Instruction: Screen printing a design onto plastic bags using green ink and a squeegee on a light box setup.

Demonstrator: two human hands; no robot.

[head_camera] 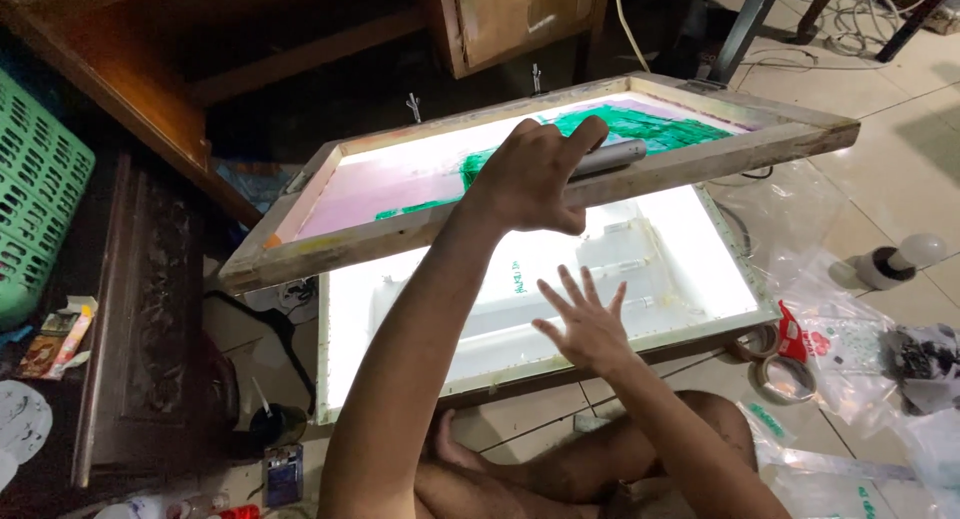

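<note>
the left hand (530, 179) props the screen frame (560, 194) up, apparently pinning a grey squeegee (610, 159); below the frame, the right hand (585, 324) spreads wide over the lightbox (700, 249), so lowering needs care

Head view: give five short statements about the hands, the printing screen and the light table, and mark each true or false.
1. The left hand grips the lower edge of the wooden-framed printing screen. True.
2. The screen lies flat on the light table. False: it is tilted up above it.
3. The right hand is clenched in a fist. False: its fingers are spread over the lit table.
4. Green ink shows on the screen mesh. True.
5. The light table is dark. False: it glows white.
</note>
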